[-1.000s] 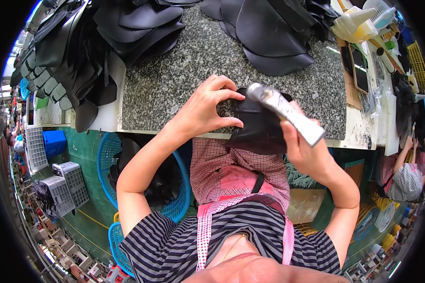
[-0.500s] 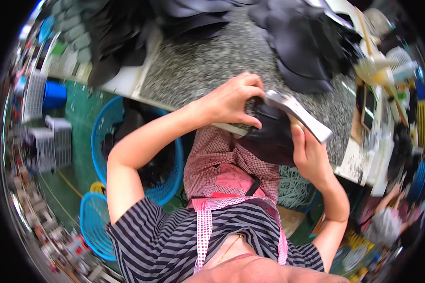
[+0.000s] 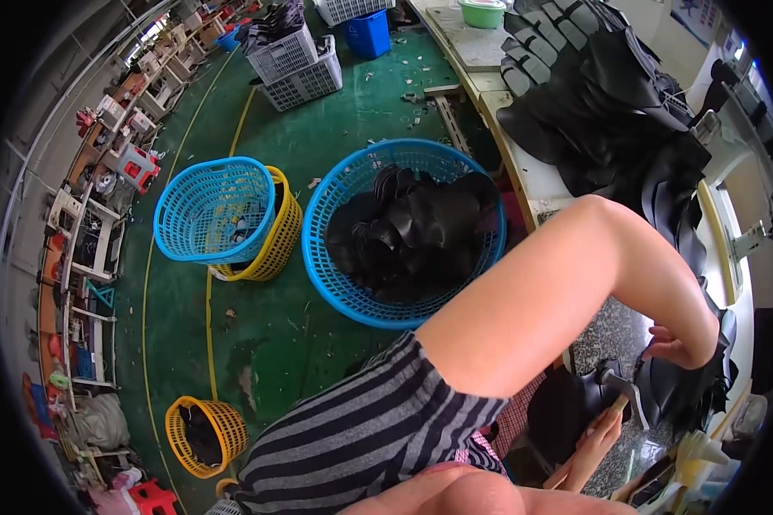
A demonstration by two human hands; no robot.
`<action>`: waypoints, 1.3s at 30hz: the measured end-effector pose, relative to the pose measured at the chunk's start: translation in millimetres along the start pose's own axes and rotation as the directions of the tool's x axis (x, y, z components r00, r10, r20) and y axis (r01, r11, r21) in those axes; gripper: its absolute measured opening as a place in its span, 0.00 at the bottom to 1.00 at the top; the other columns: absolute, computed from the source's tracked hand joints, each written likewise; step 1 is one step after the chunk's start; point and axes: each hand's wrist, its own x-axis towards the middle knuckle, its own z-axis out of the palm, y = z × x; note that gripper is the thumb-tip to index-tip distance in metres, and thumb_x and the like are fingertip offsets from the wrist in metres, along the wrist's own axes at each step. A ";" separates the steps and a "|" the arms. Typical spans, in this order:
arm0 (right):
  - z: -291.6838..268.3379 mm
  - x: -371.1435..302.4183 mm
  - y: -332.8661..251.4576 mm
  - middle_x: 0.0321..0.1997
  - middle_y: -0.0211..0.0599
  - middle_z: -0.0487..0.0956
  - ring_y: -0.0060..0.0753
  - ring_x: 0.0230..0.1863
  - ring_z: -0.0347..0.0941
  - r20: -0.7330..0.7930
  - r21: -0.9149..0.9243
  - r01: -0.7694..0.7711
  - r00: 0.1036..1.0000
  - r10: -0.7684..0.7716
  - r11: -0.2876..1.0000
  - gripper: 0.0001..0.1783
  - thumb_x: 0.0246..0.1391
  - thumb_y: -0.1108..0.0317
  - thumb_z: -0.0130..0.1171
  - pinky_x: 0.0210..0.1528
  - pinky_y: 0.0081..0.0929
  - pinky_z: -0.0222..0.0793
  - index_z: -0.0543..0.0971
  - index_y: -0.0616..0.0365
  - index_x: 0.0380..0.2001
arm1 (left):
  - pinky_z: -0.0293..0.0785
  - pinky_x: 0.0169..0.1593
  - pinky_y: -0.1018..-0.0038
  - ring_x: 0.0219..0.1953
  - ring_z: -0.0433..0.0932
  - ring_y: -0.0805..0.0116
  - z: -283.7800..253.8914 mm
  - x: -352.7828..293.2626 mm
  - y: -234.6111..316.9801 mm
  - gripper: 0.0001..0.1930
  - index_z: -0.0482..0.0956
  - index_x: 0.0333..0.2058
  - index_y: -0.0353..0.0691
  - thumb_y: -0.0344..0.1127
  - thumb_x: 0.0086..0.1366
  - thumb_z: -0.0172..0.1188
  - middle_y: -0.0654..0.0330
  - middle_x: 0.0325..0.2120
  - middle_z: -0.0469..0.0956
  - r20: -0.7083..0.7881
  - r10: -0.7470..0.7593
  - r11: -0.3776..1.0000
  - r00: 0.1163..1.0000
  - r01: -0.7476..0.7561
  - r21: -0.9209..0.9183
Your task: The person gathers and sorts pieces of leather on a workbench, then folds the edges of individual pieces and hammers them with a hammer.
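Black piece [image 3: 661,399]: dark, curved sheet, flexible-looking, held over the speckled table's edge, partly hidden by the forearm.
Tool [image 3: 620,390]: short, grey metal head on a pale handle, tilted, head touching the black piece.
Where: lower right of the view.

- Bright, even daylight fills the scene; the green floor [image 3: 318,112] shows only soft, short shadows under the blue basket [image 3: 404,232].
- Glare washes out the pale surfaces at the far right.
- Strong fisheye bending curves the table [image 3: 524,172] edge and floor lines; black corners frame the view.
- The near forearm [image 3: 567,283] and striped sleeve [image 3: 369,438] look slightly soft; black pieces lose detail.
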 end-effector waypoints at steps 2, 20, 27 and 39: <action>-1.5 0.3 5.0 0.22 0.17 0.59 0.09 0.16 0.49 -0.011 -0.005 0.029 1.000 -0.029 1.000 0.20 0.78 0.51 0.40 0.16 0.17 0.41 0.70 0.52 0.34 | 0.62 0.71 0.55 0.65 0.73 0.56 -35.4 9.0 18.5 0.46 0.75 0.64 0.47 0.77 0.59 0.59 0.59 0.65 0.73 0.035 -0.073 0.985 0.997 0.067 0.159; -18.2 13.5 35.4 0.18 0.21 0.61 0.15 0.14 0.56 -0.042 -0.136 0.201 0.977 -0.208 0.970 0.27 0.76 0.43 0.39 0.14 0.21 0.49 0.68 0.52 0.29 | 0.79 0.48 0.52 0.49 0.83 0.60 -10.6 40.1 91.5 0.19 0.87 0.48 0.51 0.51 0.62 0.68 0.62 0.47 0.85 -0.168 0.075 0.974 0.983 -0.036 0.223; -3.2 6.5 5.1 0.16 0.15 0.57 0.11 0.11 0.51 0.016 -0.024 0.115 0.993 -0.115 0.993 0.25 0.76 0.43 0.41 0.12 0.16 0.45 0.70 0.48 0.31 | 0.82 0.32 0.59 0.41 0.86 0.62 -19.4 -13.7 109.5 0.11 0.90 0.38 0.51 0.38 0.54 0.73 0.66 0.37 0.87 -0.725 0.345 0.938 0.596 -0.189 0.291; -12.9 -7.2 -8.9 0.21 0.20 0.63 0.12 0.17 0.57 -0.072 0.291 -0.012 0.997 0.035 0.957 0.23 0.77 0.46 0.42 0.17 0.16 0.51 0.69 0.53 0.34 | 0.74 0.63 0.59 0.59 0.75 0.45 185.4 -63.2 47.2 0.54 0.59 0.67 0.30 0.48 0.49 0.82 0.37 0.59 0.67 -0.655 -0.329 0.526 0.681 -0.444 -0.725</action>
